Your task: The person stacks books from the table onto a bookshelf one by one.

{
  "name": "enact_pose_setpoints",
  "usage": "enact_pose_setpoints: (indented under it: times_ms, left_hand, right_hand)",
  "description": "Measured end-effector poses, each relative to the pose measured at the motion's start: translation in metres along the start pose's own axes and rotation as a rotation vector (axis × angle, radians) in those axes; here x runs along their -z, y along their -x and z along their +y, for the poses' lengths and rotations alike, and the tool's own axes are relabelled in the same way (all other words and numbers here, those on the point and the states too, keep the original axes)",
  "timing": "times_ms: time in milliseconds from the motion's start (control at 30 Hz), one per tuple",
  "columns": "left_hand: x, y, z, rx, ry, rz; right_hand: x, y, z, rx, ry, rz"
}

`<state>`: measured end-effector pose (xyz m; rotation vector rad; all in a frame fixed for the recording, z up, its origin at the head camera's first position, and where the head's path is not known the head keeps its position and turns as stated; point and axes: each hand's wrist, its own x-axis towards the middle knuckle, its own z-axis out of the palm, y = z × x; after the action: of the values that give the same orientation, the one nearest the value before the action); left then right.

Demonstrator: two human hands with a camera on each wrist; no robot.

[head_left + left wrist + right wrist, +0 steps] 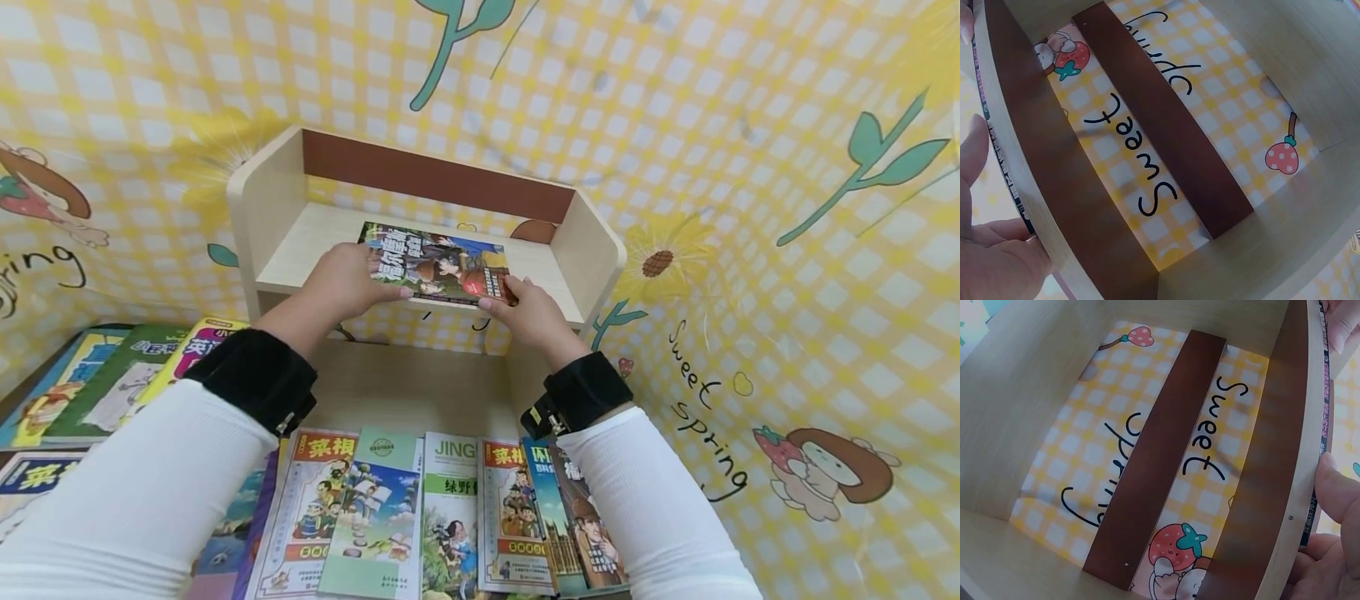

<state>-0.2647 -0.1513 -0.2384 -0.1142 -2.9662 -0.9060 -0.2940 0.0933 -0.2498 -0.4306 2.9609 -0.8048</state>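
A comic-style book (442, 262) with a dark, colourful cover lies flat on the top board of a small wooden bookshelf (300, 246), close to its front edge. My left hand (348, 279) grips the book's left end, thumb along the near edge. At the opposite end my right hand (534, 315) holds it, with the thumb likewise at the near side. In the left wrist view, the book's thin spine (1002, 162) shows along the shelf's front edge. The right wrist view also shows that spine (1324, 406), with fingers at both ends.
Below the top board, the shelf has an open compartment with a brown back rail (1166, 125). Several books, among them a green one (375, 508), lie in front of the unit. More books (123, 383) lie at the left. Yellow checked cloth (750, 292) covers the surroundings.
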Motion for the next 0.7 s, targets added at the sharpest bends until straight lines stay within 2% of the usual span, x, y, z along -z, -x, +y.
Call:
enact_pose_setpoints:
  times_ms: [367, 700]
  left_hand:
    - [0.0036, 0.0031, 0.0045, -0.006, -0.043, -0.008]
    - [0.0018, 0.0082, 0.0096, -0.019, -0.029, 0.005]
  right_hand:
    - [0.0008, 0.0037, -0.0026, -0.003, 0.013, 0.000]
    - [0.0037, 0.0082, -0.0037, -0.035, -0.028, -0.012]
